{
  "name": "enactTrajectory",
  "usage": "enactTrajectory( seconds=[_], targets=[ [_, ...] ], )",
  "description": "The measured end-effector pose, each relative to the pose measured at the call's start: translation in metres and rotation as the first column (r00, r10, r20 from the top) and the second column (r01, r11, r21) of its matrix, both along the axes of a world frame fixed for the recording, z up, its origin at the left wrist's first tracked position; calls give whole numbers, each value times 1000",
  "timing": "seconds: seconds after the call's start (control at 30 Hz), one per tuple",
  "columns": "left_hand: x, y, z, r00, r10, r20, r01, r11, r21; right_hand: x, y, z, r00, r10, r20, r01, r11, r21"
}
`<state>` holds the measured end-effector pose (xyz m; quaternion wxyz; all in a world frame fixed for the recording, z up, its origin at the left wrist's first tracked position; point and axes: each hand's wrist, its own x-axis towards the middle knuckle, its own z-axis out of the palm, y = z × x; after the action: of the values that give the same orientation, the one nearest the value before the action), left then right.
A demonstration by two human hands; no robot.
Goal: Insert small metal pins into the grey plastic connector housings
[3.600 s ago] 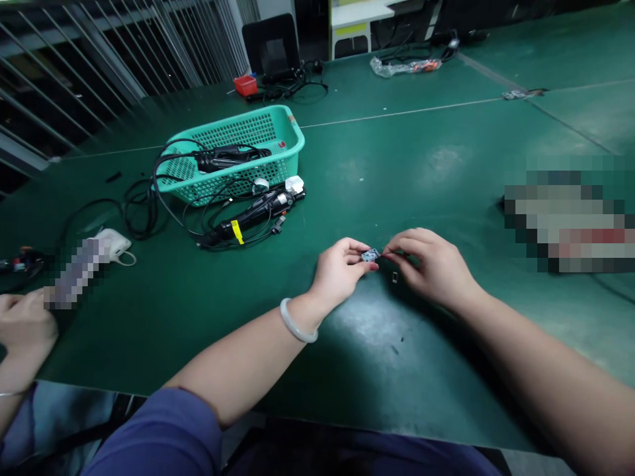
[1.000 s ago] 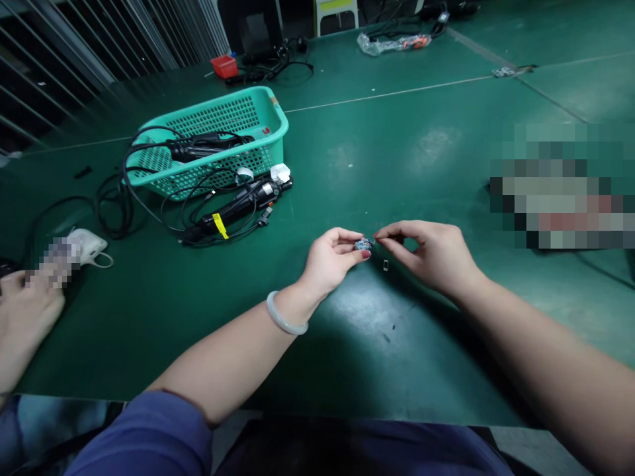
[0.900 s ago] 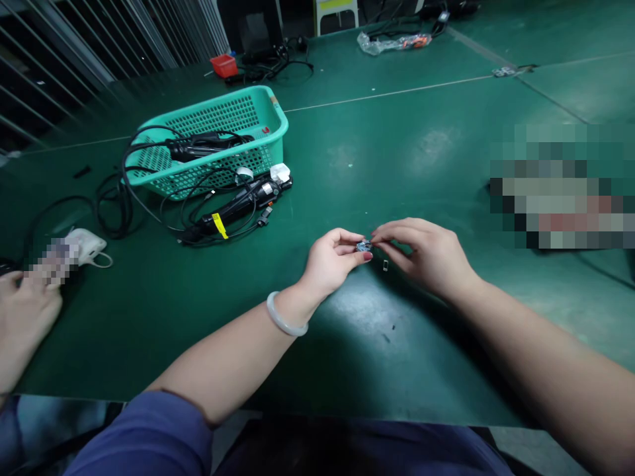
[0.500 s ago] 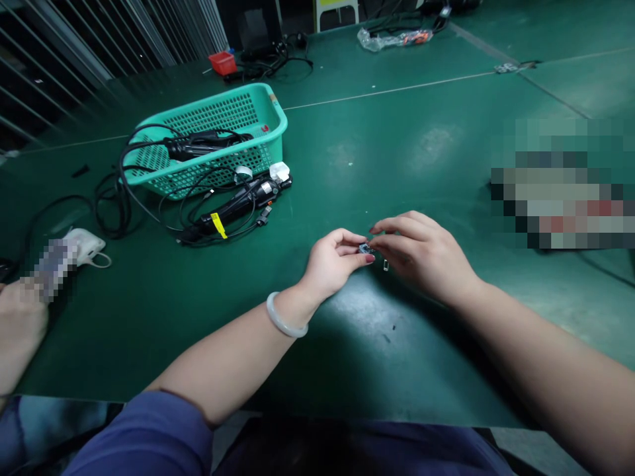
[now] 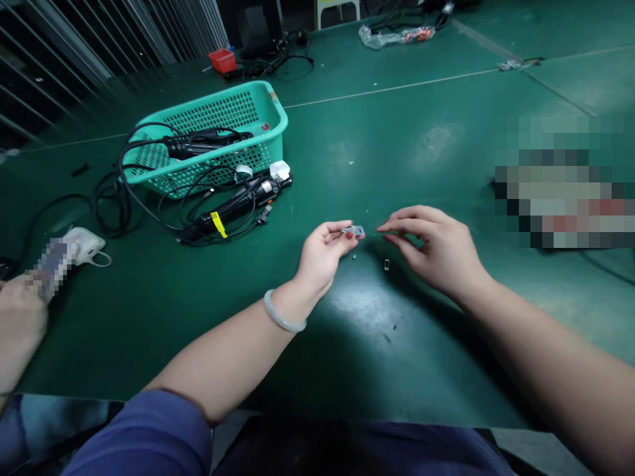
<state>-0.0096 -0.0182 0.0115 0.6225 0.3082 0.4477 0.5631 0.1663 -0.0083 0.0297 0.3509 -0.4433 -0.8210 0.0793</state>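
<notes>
Head view: since half second ago, right hand point(image 5: 439, 248) has pulled back from part point(image 5: 357, 231), and tiny bit point(image 5: 354, 256) now shows on table point(image 5: 322, 145). Left hand point(image 5: 320, 254) pinches part between thumb and fingers. Right thumb and finger slightly apart, near part; I cannot tell if they hold anything. Small frame point(image 5: 387, 264) lies on table near right thumb. I'd keep left pinch snug but soft, part still, work low so bits don't get lost.

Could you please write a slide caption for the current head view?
Left hand pinching a small grey part, right hand apart from it, above a green table bearing a mesh basket.
</notes>
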Motion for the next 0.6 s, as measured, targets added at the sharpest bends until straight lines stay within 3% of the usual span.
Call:
enactTrajectory(
  seconds=[0.17,0.33,0.43,0.6],
  targets=[
    [-1,2,0,993,110,50,-109,994,-16,-14,0,-17,965,155,211,-118,977,-175],
    [-1,2,-6,995,98,5,-98,994,37,-26,0,-24,947,162,277,-118,979,-168],
    [-1,2,-6,995,94,-24,-93,994,51,-23,0,-19,960,135,245,-112,988,-104],
    [1,0,-3,994,63,-85,-58,997,55,-12,0,-8,987,-4,158,-16,992,127]
  ],
)
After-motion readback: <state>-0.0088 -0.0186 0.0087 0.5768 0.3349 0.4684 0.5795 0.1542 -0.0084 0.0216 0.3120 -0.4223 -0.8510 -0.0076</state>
